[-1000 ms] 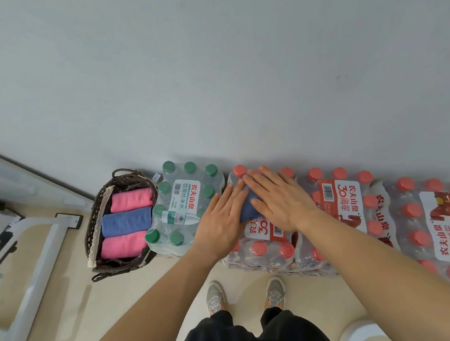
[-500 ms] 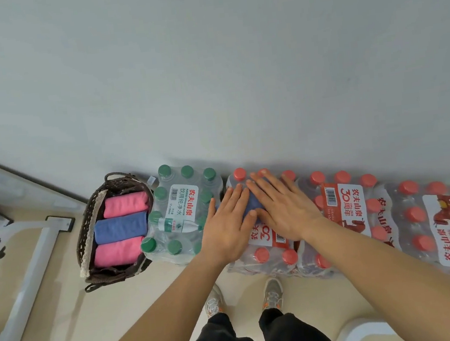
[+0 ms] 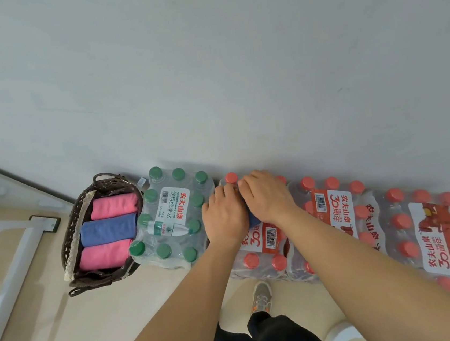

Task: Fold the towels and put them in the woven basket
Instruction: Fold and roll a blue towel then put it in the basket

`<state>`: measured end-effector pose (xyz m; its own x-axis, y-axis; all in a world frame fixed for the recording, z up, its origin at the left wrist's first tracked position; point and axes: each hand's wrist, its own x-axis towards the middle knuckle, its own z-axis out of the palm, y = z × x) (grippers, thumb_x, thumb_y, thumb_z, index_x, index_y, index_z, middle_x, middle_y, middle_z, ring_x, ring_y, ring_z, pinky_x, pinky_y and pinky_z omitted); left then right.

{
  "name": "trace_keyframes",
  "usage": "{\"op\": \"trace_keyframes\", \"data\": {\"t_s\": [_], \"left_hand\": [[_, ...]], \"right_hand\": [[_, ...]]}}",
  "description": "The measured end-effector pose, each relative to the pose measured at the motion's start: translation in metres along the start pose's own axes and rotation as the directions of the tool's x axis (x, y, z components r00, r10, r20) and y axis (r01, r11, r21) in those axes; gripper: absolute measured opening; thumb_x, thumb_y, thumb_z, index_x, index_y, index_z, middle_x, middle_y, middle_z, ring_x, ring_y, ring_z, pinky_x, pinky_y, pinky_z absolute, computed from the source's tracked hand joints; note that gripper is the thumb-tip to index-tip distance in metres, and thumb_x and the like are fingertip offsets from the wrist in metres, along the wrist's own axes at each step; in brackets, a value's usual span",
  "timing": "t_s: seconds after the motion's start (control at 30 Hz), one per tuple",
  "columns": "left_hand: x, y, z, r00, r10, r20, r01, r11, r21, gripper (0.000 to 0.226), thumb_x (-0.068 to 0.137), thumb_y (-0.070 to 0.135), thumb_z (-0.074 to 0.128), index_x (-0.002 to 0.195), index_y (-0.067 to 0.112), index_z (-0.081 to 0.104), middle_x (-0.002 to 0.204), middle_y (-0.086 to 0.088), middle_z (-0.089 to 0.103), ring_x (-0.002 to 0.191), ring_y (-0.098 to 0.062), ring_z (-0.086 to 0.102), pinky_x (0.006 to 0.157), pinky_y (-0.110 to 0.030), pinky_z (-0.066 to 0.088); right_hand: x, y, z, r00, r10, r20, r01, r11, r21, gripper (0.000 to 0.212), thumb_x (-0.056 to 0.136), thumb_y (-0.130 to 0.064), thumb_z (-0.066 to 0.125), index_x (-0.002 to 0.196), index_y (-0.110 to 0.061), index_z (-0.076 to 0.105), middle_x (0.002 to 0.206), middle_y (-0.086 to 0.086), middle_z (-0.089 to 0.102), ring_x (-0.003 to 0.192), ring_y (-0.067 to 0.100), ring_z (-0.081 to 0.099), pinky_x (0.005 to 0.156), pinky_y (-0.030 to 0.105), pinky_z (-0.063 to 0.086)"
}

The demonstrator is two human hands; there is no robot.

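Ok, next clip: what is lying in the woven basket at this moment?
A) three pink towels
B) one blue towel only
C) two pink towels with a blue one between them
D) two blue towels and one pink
C: the woven basket holds the far pink towel, the blue towel and the near pink towel side by side, with the blue one in the middle.

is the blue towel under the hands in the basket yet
Out: the blue towel lies on the red-capped bottle pack under the left hand and right hand, apart from the woven basket.
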<state>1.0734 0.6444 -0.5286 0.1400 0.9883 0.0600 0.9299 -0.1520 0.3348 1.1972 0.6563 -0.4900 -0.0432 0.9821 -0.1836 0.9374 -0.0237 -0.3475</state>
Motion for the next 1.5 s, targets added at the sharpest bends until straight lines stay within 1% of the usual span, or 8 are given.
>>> {"op": "trace_keyframes", "data": {"t_s": [0.17, 0.37, 0.73, 0.93, 1.03, 1.13, 1.37, 1.5], "left_hand": [[0.001, -0.001, 0.002, 0.999, -0.031, -0.026, 0.031, 0.999, -0.01, 0.013, 0.094, 0.027, 0.046, 0.091, 0.017, 0.055, 0.083, -0.001, 0.061, 0.072, -0.026, 0.061, 0.061, -0.037, 0.044], [0.004, -0.006, 0.011, 0.998, -0.07, -0.006, 0.069, 0.997, -0.025, 0.034, 0.098, 0.034, 0.027, 0.094, 0.016, 0.055, 0.093, -0.004, 0.057, 0.079, -0.027, 0.056, 0.06, -0.038, 0.045], [-0.001, 0.002, 0.003, 0.992, -0.126, 0.018, 0.126, 0.992, 0.006, 0.038, 0.099, 0.04, 0.023, 0.095, 0.016, 0.053, 0.09, -0.004, 0.057, 0.077, -0.028, 0.059, 0.06, -0.038, 0.046], [-0.002, -0.008, -0.01, 0.986, -0.015, 0.167, -0.028, 0.968, 0.251, 0.054, 0.101, 0.042, 0.006, 0.089, 0.019, 0.052, 0.083, -0.003, 0.057, 0.066, -0.029, 0.056, 0.058, -0.036, 0.026], [-0.008, -0.014, -0.026, 0.99, -0.004, 0.137, -0.032, 0.965, 0.259, 0.043, 0.095, 0.042, 0.033, 0.066, 0.019, 0.055, 0.054, -0.004, 0.057, 0.044, -0.025, 0.053, 0.056, -0.034, 0.024], [-0.011, -0.023, -0.049, 0.989, 0.065, 0.13, -0.1, 0.954, 0.284, 0.055, 0.093, 0.042, 0.038, 0.047, 0.017, 0.053, 0.042, -0.004, 0.054, 0.039, -0.024, 0.052, 0.059, -0.033, 0.033], [-0.018, -0.129, -0.104, 0.953, 0.303, 0.005, -0.273, 0.853, 0.446, 0.031, 0.083, 0.018, 0.045, 0.054, 0.017, 0.056, 0.043, 0.001, 0.051, 0.037, -0.021, 0.049, 0.053, -0.027, 0.024], [-0.023, -0.215, -0.143, 0.959, 0.202, 0.199, -0.269, 0.873, 0.408, 0.03, 0.089, 0.03, 0.05, 0.065, 0.017, 0.064, 0.054, -0.002, 0.059, 0.045, -0.026, 0.058, 0.047, -0.026, 0.03]], "right_hand": [[0.013, 0.015, 0.017, 0.999, -0.05, 0.017, 0.053, 0.983, -0.176, 0.04, 0.102, -0.037, 0.024, 0.095, -0.02, 0.058, 0.101, 0.001, 0.062, 0.092, 0.02, 0.052, 0.085, 0.035, 0.044], [0.01, 0.024, 0.036, 0.992, -0.057, -0.109, 0.033, 0.977, -0.211, 0.032, 0.1, -0.036, 0.029, 0.088, -0.023, 0.055, 0.093, -0.001, 0.056, 0.085, 0.019, 0.051, 0.075, 0.038, 0.045], [0.004, 0.019, 0.03, 0.998, -0.042, -0.048, 0.029, 0.967, -0.252, 0.03, 0.101, -0.037, 0.031, 0.091, -0.023, 0.055, 0.099, 0.0, 0.056, 0.091, 0.021, 0.051, 0.078, 0.037, 0.041], [-0.007, 0.013, 0.018, 0.998, -0.066, -0.003, 0.063, 0.967, -0.248, 0.038, 0.104, -0.041, 0.028, 0.1, -0.018, 0.059, 0.104, 0.003, 0.063, 0.089, 0.022, 0.06, 0.074, 0.036, 0.044], [-0.017, 0.008, 0.01, 0.998, -0.042, 0.035, 0.049, 0.971, -0.234, 0.041, 0.104, -0.044, 0.029, 0.102, -0.014, 0.057, 0.096, 0.009, 0.066, 0.081, 0.028, 0.063, 0.062, 0.036, 0.043], [-0.023, -0.01, 0.001, 0.997, -0.052, 0.058, 0.062, 0.98, -0.189, 0.037, 0.103, -0.042, 0.032, 0.101, -0.014, 0.056, 0.093, 0.011, 0.067, 0.08, 0.032, 0.064, 0.059, 0.035, 0.038], [-0.008, -0.118, 0.013, 0.984, -0.163, 0.069, 0.172, 0.973, -0.152, 0.04, 0.104, -0.028, 0.031, 0.093, -0.009, 0.065, 0.099, 0.015, 0.068, 0.09, 0.034, 0.064, 0.071, 0.038, 0.045], [0.003, -0.208, 0.038, 0.976, -0.187, 0.11, 0.202, 0.968, -0.151, 0.04, 0.105, -0.028, 0.027, 0.096, -0.014, 0.062, 0.093, 0.014, 0.065, 0.089, 0.036, 0.064, 0.068, 0.038, 0.045]]}}
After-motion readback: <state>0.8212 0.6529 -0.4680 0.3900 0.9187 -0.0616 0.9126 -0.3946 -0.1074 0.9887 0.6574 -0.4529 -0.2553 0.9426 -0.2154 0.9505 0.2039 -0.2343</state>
